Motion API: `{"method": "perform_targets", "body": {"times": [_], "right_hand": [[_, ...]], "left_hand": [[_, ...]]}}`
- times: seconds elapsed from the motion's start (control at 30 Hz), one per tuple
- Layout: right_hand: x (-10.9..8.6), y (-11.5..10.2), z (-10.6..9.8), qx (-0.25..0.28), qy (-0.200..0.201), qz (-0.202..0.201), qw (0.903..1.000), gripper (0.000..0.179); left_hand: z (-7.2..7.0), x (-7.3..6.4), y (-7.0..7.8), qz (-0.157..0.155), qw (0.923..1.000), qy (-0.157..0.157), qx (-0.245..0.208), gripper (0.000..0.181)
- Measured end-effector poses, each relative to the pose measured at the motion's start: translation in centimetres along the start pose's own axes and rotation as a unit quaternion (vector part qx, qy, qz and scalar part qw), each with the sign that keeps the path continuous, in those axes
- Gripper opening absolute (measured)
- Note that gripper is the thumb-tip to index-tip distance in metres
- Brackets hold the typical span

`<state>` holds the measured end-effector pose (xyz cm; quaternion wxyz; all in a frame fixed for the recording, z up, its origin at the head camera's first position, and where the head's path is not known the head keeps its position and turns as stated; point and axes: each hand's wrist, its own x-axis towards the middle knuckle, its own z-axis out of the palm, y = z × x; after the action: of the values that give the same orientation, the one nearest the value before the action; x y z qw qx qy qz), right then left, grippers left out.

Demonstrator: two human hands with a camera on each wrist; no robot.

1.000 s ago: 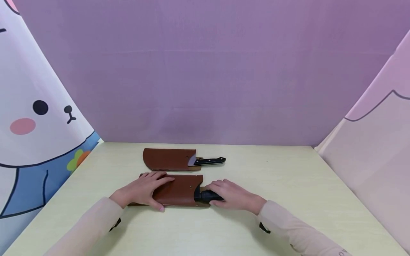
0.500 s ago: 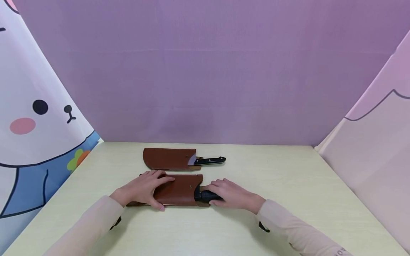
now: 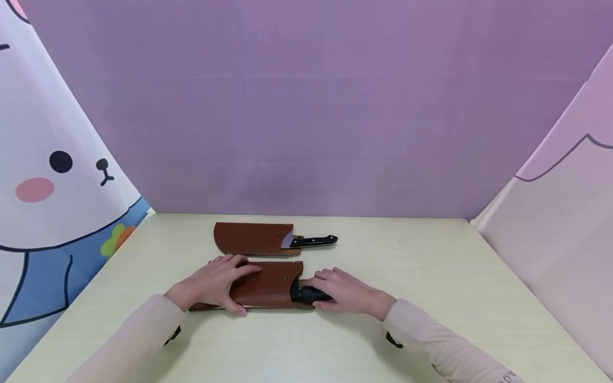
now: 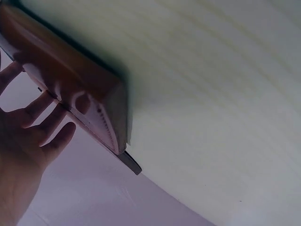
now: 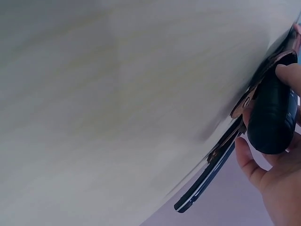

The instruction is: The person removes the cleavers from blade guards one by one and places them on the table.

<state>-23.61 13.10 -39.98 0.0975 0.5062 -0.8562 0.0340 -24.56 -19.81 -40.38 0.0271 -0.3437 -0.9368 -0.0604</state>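
Watching remotely, I see the right hand (image 3: 351,293) curled round a black handle (image 3: 313,294), partly hiding it; the left hand (image 3: 216,281), fingers loosely spread, rests on the near sheath (image 3: 265,287), covering its left portion. Just beyond, the far sheath (image 3: 254,238) conceals most of a knife's blade (image 3: 288,240). The bench (image 3: 431,266) runs wide rightward, back edge meeting a purple wall (image 3: 306,133).

The left arm (image 3: 126,338) and right arm (image 3: 440,340) angle inward from below — the left hand (image 3: 213,282) palm down, thumb (image 3: 235,307) spread from its fingers (image 3: 248,269); the right hand (image 3: 346,294) curled in a grip.
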Motion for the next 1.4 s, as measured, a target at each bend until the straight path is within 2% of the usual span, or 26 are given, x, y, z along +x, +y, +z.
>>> {"method": "perform_targets", "body": {"times": [0.23,0.57,0.83,1.2,1.4], "right_hand": [[-0.1,-0.1,-0.1,0.005,-0.005,0.005,1.0000,0.034],[-0.1,0.3,-0.3,0.024,0.040,-0.013,0.9988,0.032],[-0.1,0.4,-0.4,0.040,0.051,-0.019,0.9977,0.032],[-0.3,0.2,-0.9,0.038,0.057,-0.005,0.9976,0.033],[-0.5,0.2,-0.7,0.043,0.078,-0.010,0.9960,0.030]], "left_hand": [[0.1,-0.1,0.0,0.004,0.9999,0.007,0.009,0.094],[-0.5,0.0,0.1,0.016,0.9991,0.034,0.022,0.097],[-1.4,-0.1,0.3,0.031,0.9968,0.056,0.049,0.095],[-2.0,-0.1,0.3,0.030,0.9951,0.063,0.070,0.095],[-2.1,0.0,0.5,0.028,0.9951,0.059,0.074,0.094]]}}
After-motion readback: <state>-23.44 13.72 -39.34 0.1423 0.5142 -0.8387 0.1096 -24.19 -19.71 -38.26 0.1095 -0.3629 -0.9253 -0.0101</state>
